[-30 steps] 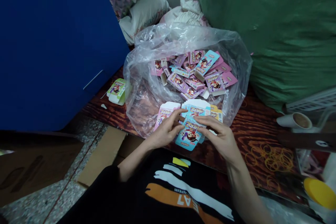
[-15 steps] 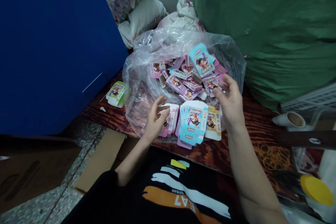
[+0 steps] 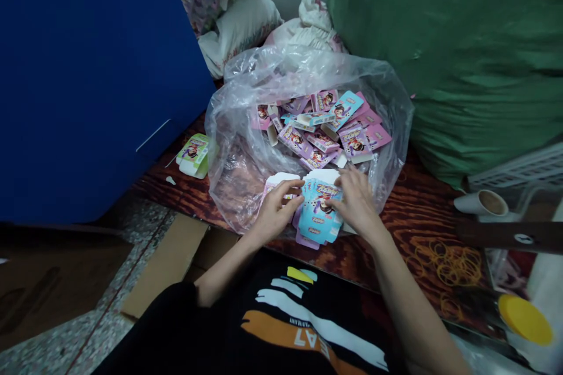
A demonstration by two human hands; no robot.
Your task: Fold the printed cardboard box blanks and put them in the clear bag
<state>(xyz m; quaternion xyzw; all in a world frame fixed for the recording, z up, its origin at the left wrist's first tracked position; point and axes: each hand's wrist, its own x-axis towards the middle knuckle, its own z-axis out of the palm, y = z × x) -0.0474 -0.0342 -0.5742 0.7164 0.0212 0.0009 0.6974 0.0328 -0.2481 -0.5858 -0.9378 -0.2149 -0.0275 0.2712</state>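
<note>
Blue cards (image 3: 317, 220) sit in one stack on one worktop (image 3: 409, 202), by one clear bag (image 3: 237, 152). Their long side runs toward the bag, white end first. Left hand (image 3: 273, 211) and right hand (image 3: 358, 202) bend fingers (image 3: 290, 186) at either edge; I can't tell if they pinch.

The person's left forearm (image 3: 226, 266) and right forearm (image 3: 411, 296), both bare, angle forward and inward. The left hand (image 3: 278, 204) points right, thumb and forefinger parted. The right hand (image 3: 358, 202) faces it, fingers bent, thumb pointing left, fingertips apart.
</note>
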